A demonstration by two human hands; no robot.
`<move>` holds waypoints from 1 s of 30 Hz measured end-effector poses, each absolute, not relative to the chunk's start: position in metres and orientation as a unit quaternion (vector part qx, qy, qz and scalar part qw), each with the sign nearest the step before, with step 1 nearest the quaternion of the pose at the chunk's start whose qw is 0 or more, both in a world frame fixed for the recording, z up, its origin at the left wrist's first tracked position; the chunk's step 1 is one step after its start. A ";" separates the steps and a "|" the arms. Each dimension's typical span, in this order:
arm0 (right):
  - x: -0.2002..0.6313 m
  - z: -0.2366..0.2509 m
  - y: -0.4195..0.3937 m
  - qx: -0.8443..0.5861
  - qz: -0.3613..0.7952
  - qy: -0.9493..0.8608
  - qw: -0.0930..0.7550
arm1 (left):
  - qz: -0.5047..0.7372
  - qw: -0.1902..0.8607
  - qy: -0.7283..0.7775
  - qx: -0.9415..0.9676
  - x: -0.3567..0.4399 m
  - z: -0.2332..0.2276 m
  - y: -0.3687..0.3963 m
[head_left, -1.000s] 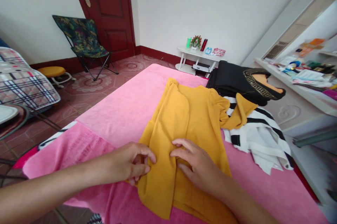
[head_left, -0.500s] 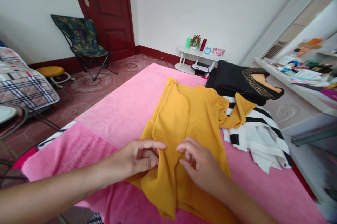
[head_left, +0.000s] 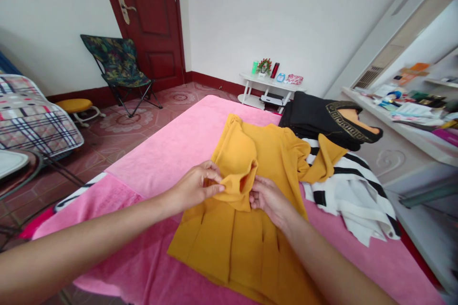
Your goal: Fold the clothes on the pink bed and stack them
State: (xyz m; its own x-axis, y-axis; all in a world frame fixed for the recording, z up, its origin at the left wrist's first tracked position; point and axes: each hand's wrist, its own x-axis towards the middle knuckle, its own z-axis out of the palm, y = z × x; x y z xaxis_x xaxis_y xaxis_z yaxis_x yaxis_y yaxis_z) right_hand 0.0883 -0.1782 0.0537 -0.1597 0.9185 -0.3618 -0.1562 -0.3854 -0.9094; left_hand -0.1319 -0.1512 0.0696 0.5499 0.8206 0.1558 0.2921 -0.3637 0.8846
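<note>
Dress (head_left: 246,228) lies on the pink cover (head_left: 168,152), left of the striped cloth (head_left: 354,190). Left hand (head_left: 195,186) and right hand (head_left: 266,196) each pinch its folded-back edge, mid-fold; laying it flat needs even tension.

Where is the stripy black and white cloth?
The striped cloth lies on the pink bed cover, right of the yellow garment, below the black garment.

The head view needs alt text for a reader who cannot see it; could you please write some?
Both hands, left and right, pinch a folded-over sleeve of a mustard dress on a pink cover. Black and striped garments lie to the right.
</note>
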 end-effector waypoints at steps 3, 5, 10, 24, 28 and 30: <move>0.093 0.050 -0.171 -0.504 0.683 -0.353 0.394 | 0.301 0.515 0.395 0.699 -0.123 0.059 -0.130; 0.093 0.050 -0.174 -0.507 0.654 -0.413 0.379 | 0.280 0.571 0.415 0.651 -0.121 0.052 -0.125; 0.091 0.048 -0.189 -0.553 0.561 -0.511 0.344 | 0.265 0.595 0.407 0.640 -0.129 0.045 -0.135; 0.089 0.043 -0.223 -0.586 0.442 -0.621 0.276 | 0.132 0.275 0.423 0.853 -0.153 0.049 -0.171; 0.092 0.041 -0.230 -0.591 0.308 -0.702 0.251 | -0.014 0.137 0.467 0.873 -0.147 0.066 -0.176; 0.097 0.045 -0.232 -0.589 0.282 -0.718 0.241 | -0.032 0.108 0.461 0.880 -0.142 0.077 -0.175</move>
State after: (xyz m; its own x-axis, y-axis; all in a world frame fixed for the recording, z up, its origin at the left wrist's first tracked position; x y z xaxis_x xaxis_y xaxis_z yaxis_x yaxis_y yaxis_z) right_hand 0.0973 -0.2320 0.0452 -0.1905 0.9816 0.0139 0.7092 0.1473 -0.6894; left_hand -0.1417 -0.1746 0.0771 0.5735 0.8042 -0.1558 0.8180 -0.5520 0.1618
